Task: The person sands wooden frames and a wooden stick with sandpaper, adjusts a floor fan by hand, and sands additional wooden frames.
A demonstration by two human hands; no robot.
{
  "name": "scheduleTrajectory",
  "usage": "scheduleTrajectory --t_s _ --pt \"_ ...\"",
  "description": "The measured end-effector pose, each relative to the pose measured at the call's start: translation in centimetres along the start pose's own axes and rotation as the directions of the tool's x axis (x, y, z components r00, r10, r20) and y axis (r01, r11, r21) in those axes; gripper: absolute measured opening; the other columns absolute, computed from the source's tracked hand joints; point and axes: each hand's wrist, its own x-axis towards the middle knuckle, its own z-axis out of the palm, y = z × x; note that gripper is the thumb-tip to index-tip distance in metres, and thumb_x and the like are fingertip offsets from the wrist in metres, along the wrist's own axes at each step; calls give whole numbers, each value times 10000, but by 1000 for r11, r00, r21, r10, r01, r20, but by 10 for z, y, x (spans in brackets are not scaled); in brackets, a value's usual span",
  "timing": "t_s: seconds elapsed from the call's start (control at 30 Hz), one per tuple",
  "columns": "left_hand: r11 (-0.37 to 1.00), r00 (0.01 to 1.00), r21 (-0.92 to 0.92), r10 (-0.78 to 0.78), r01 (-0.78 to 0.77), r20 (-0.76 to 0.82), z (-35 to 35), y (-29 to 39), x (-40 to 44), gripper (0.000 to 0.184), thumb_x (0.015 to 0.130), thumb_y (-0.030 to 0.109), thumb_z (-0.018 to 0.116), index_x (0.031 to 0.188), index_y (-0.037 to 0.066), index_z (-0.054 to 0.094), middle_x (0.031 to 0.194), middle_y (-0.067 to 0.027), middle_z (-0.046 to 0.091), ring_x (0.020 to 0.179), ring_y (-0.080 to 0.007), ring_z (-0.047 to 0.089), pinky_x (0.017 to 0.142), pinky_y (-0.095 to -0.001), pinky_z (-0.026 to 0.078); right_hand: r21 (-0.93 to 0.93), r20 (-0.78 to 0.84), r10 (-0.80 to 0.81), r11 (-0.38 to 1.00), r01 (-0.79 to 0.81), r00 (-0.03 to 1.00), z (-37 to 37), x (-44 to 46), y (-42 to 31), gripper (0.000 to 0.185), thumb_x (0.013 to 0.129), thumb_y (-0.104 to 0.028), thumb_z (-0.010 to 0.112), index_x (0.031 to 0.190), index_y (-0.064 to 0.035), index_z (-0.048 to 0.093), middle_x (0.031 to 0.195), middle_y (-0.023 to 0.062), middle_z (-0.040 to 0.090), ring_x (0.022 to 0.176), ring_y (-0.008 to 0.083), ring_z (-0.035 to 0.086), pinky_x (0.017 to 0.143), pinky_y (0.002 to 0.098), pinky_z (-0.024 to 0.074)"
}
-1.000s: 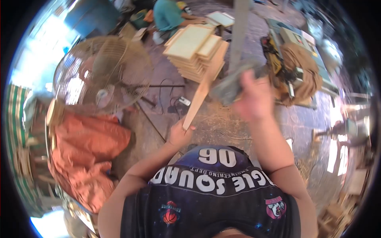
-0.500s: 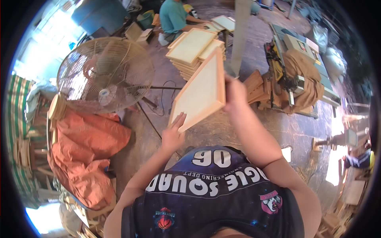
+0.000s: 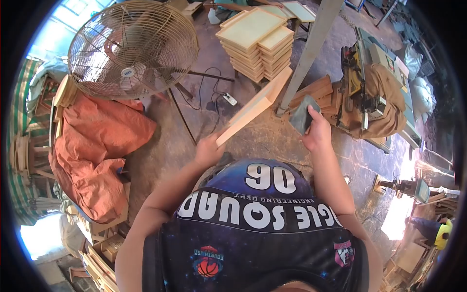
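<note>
A wooden framed panel is seen nearly edge-on in front of me, tilted up and away. My left hand grips its near end. To the right of the panel, and apart from it, my right hand holds a dark grey sheet between thumb and fingers; its material is hard to make out. Beyond the panel stands a stack of similar framed panels, pale inside with light wood edges.
A large caged fan stands at the upper left, above an orange cloth. A metal post rises right of the stack. Machinery with brown cloth lies at the right. A power strip rests on the floor.
The panel has turned from showing its pale face to nearly edge-on. My right hand has come off its side and moved right, with the grey sheet now visible. The view has shifted.
</note>
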Motion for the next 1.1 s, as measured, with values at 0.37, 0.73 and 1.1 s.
scheduleTrajectory --t_s 0.37,0.73,1.1 --pt "941 994 -321 -103 108 33 -3 49 4 345 929 329 764 967 -8 701 708 -86 657 687 -147 630 656 -353 529 -336 283 -246 880 336 927 -104 -3 28 247 952 -114 705 1173 -9 676 1121 70 727 1037 167 666 964 350 498" --pt "909 914 -389 -24 -148 -404 -5 37 88 360 1058 351 569 1048 -9 572 844 -85 609 747 -166 556 683 -349 477 100 302 -405 914 394 863 30 -29 -1 219 1008 -101 657 1214 -79 585 1107 30 673 1005 145 657 893 356 550" --pt "777 972 -628 -170 33 -159 -44 15 95 322 1053 273 613 1224 4 563 1073 -102 657 925 -162 620 813 -314 515 57 64 -584 812 581 809 44 -4 26 174 1029 -102 617 1194 -52 599 1134 45 683 999 170 672 882 357 565"
